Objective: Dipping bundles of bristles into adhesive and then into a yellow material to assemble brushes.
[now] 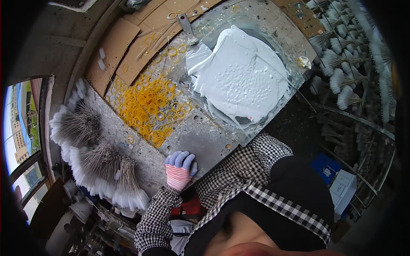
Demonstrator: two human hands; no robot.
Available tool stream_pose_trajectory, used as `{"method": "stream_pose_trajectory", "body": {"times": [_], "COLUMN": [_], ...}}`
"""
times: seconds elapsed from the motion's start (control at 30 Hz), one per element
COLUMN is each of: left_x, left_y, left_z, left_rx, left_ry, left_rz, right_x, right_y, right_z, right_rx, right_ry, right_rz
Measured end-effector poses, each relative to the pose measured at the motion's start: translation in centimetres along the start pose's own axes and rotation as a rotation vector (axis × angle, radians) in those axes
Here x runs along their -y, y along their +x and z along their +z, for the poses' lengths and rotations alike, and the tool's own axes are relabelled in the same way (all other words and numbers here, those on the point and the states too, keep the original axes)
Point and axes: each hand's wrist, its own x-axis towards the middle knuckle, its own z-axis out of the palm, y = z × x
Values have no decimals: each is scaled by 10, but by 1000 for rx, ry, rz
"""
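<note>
My left hand (180, 169), in a striped knit glove with bluish fingers, lies palm down on the grey metal plate (196, 138) at the bench's near edge. Its fingers rest slightly bent side by side, and nothing shows in them. Just beyond it are many yellow rubber rings (147, 102), piled and scattered. My right hand is hidden; only its checked sleeve (271, 151) shows by the bench edge. A broad mass of white paste (243, 74) covers a smeared slab, with small peaks over its middle. Behind it lies a flat scraper (186, 26).
Bundles of white-tipped, thin-stemmed bristle pieces (100, 164) lie along the bench's left edge. Cardboard sheets (109, 55) cover the back left. To the right, a rack (356, 119) holds many white tufts. A blue and white box (343, 190) stands below it.
</note>
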Motion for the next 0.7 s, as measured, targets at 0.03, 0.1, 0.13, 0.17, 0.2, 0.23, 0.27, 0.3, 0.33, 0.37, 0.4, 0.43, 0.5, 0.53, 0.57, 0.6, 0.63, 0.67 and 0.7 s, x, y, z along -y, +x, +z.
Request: {"method": "stream_pose_trajectory", "body": {"times": [0.03, 0.1, 0.13, 0.17, 0.2, 0.23, 0.27, 0.3, 0.33, 0.37, 0.4, 0.43, 0.5, 0.53, 0.57, 0.6, 0.63, 0.67, 0.7], "left_x": [0, -4, -6, -7, -7, -9, -11, -10, -14, -27, -30, -33, -40, -45, -53, -63, -67, -52, -53], "left_y": [-4, -4, -3, -3, -1, 8, 3, 0, 2, -1, -1, 3, 5, -9, -11, -5, 2, -13, -19], "left_z": [0, 0, 1, 2, 8, 14, 10, 7, 6, -5, -7, -6, -2, 2, 3, 9, 18, 29, 33], "left_rx": [-14, -19, -34, -46, -59, -73, -76, -93, -110, -115, -115, -77, -63, -89, -117, -160, -203, -283, -308], "left_ry": [11, 25, 36, 46, 56, 61, 86, 120, 130, 176, 172, 194, 229, 260, 274, 238, 200, 200, 204], "left_rz": [2, -8, -3, -5, 6, 29, 24, 38, 66, 40, 49, 27, 28, -88, -172, -221, -256, -265, -264], "right_x": [9, 13, 8, 4, -11, -12, -46, -112, -182, -208, -212, -235, -250, -231, -206, -189, -191, -190, -193], "right_y": [-2, 0, 3, 13, 20, 38, 44, 27, -6, -33, -52, -76, -126, -196, -280, -355, -405, -447, -485], "right_z": [10, 23, 22, 20, 19, -1, -21, -64, -97, -103, -84, -62, -59, -53, -52, -56, -57, -65, -76], "right_rx": [-21, -76, -112, -146, -186, -226, -258, -296, -326, -343, -373, -423, -601, -716, -819, -939, -1211, -1476, -1884], "right_ry": [-2, -14, -22, -40, -53, -60, -85, -110, -118, -134, -130, -117, -141, -192, -154, -101, -130, -194, -400], "right_rz": [-10, -14, -11, -16, -13, -12, -42, -54, -45, -59, -66, -61, -82, -118, -115, -95, -124, -176, -265]}}
